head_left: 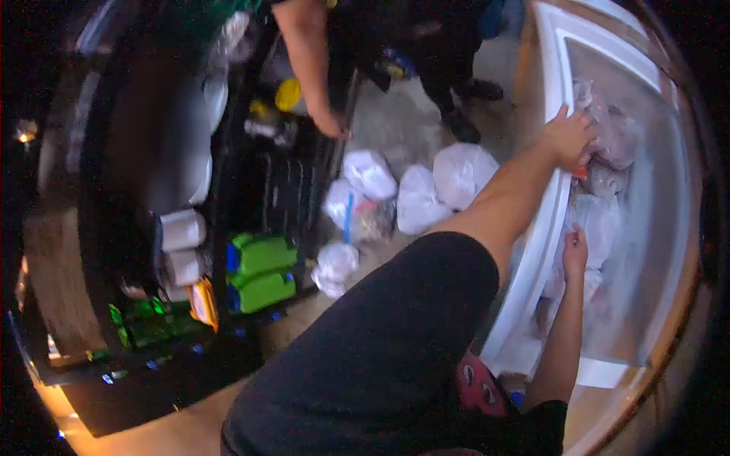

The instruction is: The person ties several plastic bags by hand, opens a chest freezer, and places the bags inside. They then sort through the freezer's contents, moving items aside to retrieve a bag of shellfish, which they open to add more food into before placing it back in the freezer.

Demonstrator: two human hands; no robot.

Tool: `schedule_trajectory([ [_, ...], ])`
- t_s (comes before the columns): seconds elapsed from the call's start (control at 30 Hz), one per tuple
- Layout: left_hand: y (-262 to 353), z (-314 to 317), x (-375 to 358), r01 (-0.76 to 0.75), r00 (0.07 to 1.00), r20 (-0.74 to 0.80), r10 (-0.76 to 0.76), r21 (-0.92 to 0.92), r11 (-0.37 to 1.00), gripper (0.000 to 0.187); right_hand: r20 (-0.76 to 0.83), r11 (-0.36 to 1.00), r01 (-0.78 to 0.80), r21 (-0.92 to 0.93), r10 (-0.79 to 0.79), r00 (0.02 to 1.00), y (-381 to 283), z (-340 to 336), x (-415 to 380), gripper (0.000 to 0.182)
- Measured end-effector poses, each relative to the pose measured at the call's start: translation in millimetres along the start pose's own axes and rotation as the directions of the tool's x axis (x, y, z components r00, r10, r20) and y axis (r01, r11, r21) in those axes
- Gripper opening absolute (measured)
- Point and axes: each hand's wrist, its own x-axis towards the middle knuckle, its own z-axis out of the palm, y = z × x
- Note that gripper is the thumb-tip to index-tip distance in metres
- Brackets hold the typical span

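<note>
A white chest freezer [559,68] stands open on the right, with plastic-wrapped bundles inside. My left hand [570,137] lies over its near rim, fingers spread and pointing inward beside a clear bag of frozen food [608,137]. A small red item [581,172] shows just below that hand. Deeper in the freezer, my right hand [576,249] has its fingers curled against a white plastic bag [597,220] and seems to grip its plastic. What the bags hold cannot be made out.
Several tied white bags [369,173] lie on the floor beside the freezer. Another person's arm [308,61] reaches down at the top, dark shoes [464,125] nearby. Green jugs [262,258], an orange packet [203,304] and green bottles [152,327] are at the left.
</note>
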Motion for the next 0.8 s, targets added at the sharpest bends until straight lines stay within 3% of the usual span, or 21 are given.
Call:
schedule_trajectory([
  [0.03,0.2,1.7,-3.0,0.083,0.98,-0.177,-0.095,-0.074,0.994,0.048,-0.042,0.984,-0.037,0.173,0.045,0.998,-29.2,-6.1,-13.3,0.046],
  [0.1,4.5,16.5,-18.9,0.225,0.823,-0.469,-0.32,-0.247,0.942,0.047,-0.039,0.972,-0.099,0.212,0.11,0.993,-109.8,-25.0,-53.8,0.044],
  [0.13,8.6,27.9,-37.8,0.346,0.704,-0.47,-0.533,-0.428,0.835,0.047,-0.043,0.963,-0.126,0.238,0.14,0.989,-139.7,-25.0,-72.3,0.043],
  [0.2,29.5,35.5,-82.4,0.455,0.383,-0.356,-0.853,-0.731,0.509,0.049,-0.136,0.996,0.028,0.088,-0.016,0.991,-165.5,-13.4,-100.7,0.048],
  [0.27,40.5,80.8,-171.4,0.583,0.406,-0.276,-0.871,-0.656,0.479,0.051,-0.173,0.977,0.188,-0.099,-0.203,0.964,-184.5,6.5,-124.6,0.053],
  [0.3,40.6,94.2,-230.9,0.522,0.566,-0.326,-0.758,-0.569,0.635,0.05,-0.163,0.941,0.268,-0.207,-0.303,0.939,-190.8,17.7,-137.0,0.056],
  [0.33,30.4,99.2,-277.0,0.746,0.645,0.266,-0.716,-0.423,0.515,0.044,-0.145,0.889,0.341,-0.305,-0.398,0.906,-191.4,27.3,-142.7,0.059],
  [0.37,24.8,132.4,-335.9,0.855,0.517,0.588,-0.622,-0.314,0.414,0.046,-0.115,0.851,0.369,-0.374,-0.438,0.892,-193.1,31.7,-145.9,0.062],
  [0.4,19.2,164.7,-394.6,0.908,0.323,0.834,-0.448,-0.139,0.396,0.047,-0.083,0.807,0.393,-0.442,-0.473,0.877,-194.7,35.2,-149.4,0.066],
  [0.43,15.1,146.9,-424.4,0.919,0.207,0.859,-0.468,-0.007,0.393,0.049,-0.049,0.757,0.415,-0.505,-0.505,0.862,-195.5,40.5,-152.4,0.069],
  [0.5,7.0,109.5,-483.4,0.881,-0.034,0.873,-0.487,0.256,0.397,0.052,-0.075,0.784,0.372,-0.497,-0.466,0.882,-195.9,40.3,-152.2,0.068],
  [0.53,-11.7,149.0,-529.0,0.931,-0.026,0.844,-0.536,0.216,0.295,0.052,-0.08,0.779,0.347,-0.522,-0.45,0.889,-200.7,40.7,-154.4,0.067],
  [0.57,-15.8,130.2,-545.9,0.935,-0.008,0.835,-0.55,0.201,0.291,0.051,-0.088,0.773,0.323,-0.546,-0.436,0.895,-202.5,42.9,-156.1,0.066],
  [0.6,-24.8,92.4,-555.3,0.939,0.014,0.823,-0.568,0.184,0.289,0.05,-0.105,0.721,0.376,-0.583,-0.525,0.844,-191.3,43.2,-152.3,0.064],
  [0.67,-40.8,90.7,-602.4,0.958,0.096,0.77,-0.631,0.1,0.267,0.048,-0.141,0.758,0.32,-0.568,-0.473,0.87,-186.8,39.8,-150.7,0.062],
  [0.7,-51.8,133.0,-651.3,0.968,0.149,0.723,-0.674,0.032,0.249,0.048,-0.157,0.775,0.293,-0.559,-0.446,0.881,-185.7,39.5,-150.5,0.062],
  [0.73,-59.0,152.2,-680.3,0.972,0.196,0.669,-0.717,-0.037,0.232,0.048,-0.212,0.878,0.263,-0.4,-0.368,0.905,-181.6,40.0,-148.3,0.059],
  [0.8,-54.7,85.5,-663.4,0.995,0.039,0.655,-0.755,0.047,0.092,0.053,-0.143,0.822,0.313,-0.477,-0.423,0.895,-168.2,28.7,-137.1,0.056],
])
